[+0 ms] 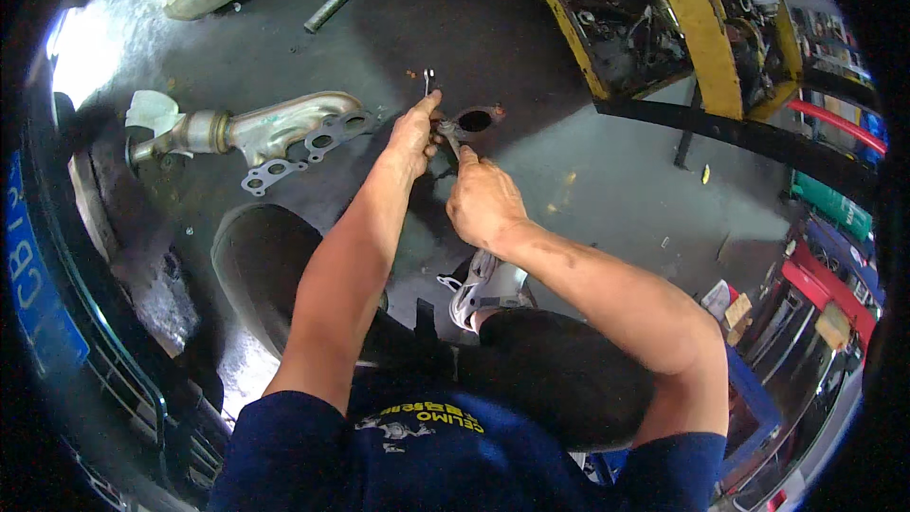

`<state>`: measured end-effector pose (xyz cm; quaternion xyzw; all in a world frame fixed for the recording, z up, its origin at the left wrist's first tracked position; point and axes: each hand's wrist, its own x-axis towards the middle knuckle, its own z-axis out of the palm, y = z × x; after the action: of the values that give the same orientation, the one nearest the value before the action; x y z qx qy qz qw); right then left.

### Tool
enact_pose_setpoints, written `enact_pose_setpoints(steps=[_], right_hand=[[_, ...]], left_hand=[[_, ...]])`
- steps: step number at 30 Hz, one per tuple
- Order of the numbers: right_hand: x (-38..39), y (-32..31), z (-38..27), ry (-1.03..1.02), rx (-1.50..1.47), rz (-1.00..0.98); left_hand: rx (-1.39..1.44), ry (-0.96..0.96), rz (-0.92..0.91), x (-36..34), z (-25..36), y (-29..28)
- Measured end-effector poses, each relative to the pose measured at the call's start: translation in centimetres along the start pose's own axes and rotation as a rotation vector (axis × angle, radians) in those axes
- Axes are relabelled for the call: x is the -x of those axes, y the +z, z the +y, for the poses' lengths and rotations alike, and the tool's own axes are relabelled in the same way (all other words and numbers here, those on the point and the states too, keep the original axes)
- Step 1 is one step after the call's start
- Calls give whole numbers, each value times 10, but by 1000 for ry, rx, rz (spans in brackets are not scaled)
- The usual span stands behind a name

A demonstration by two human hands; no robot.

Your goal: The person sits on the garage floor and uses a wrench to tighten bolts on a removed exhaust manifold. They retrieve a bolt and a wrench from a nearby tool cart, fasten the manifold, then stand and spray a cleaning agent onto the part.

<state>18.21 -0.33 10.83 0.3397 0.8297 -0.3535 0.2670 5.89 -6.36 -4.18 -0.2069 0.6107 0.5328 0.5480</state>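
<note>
"What did the hands hold?"
"The left hand (414,139) pinched the end of a dark metal flange (496,116) with 1 large oval hole; the right hand (486,197) closed round a slim metal tool (453,144) there."
"Farther out?"
"A silvery, smoothly curved manifold (275,128) lay leftward; a yellow-rimmed tray (559,21) held jumbled, dark metal parts (645,43)."

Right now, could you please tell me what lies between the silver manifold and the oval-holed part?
The head view shows floor, then the left hand, between the silver manifold and the oval-holed part.
</note>
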Motion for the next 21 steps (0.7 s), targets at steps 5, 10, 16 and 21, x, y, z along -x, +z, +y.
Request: enact_pose_setpoints(steps=[5, 10, 16, 21], right_hand=[[-1, 4, -15, 102, 96, 22], [-5, 16, -12, 60, 271, 123], [-7, 20, -2, -10, 457, 97], [-8, 18, 2, -80, 514, 95]], left_hand=[[-54, -74, -158, -9, 8, -9], [-290, 8, -261, -8, 13, -11], [-268, 54, -182, -6, 9, -4], [-229, 40, -197, -9, 7, -6]])
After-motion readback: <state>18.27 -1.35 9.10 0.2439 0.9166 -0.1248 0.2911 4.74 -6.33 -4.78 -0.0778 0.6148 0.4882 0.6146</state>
